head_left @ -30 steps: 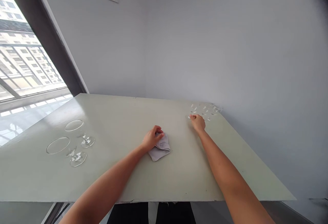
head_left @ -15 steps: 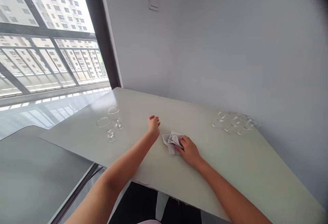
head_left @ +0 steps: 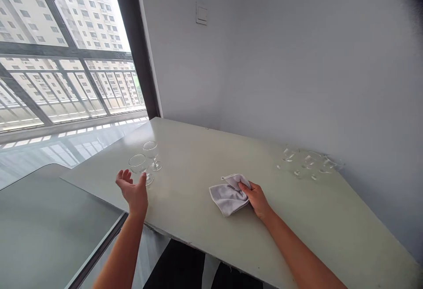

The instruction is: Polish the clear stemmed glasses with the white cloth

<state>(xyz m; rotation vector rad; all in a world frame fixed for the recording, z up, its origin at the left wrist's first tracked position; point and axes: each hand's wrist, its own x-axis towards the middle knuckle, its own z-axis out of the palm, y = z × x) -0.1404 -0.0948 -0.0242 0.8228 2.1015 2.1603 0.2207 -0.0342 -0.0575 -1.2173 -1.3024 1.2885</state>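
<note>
My left hand (head_left: 134,192) is open, palm up and fingers apart, just in front of a clear stemmed glass (head_left: 137,161) and partly over its lower part. Whether it touches the glass I cannot tell. A second stemmed glass (head_left: 150,148) stands upright just behind, to the right. Near the middle of the table, my right hand (head_left: 256,196) pinches a light grey cloth (head_left: 228,196) between thumb and fingers. Part of the cloth hangs loose or rests on the tabletop.
On the pale table (head_left: 198,161), several clear glasses (head_left: 309,161) are grouped at the right rear by the wall. A darker glass-topped surface (head_left: 59,223) adjoins at the lower left. The window lies beyond it, and a wall switch (head_left: 201,14) is above the table.
My left hand has moved left from mid-table to the two glasses and opened from a closed pose. The cloth in my right hand has spread out and shifted slightly. The view has shifted a little.
</note>
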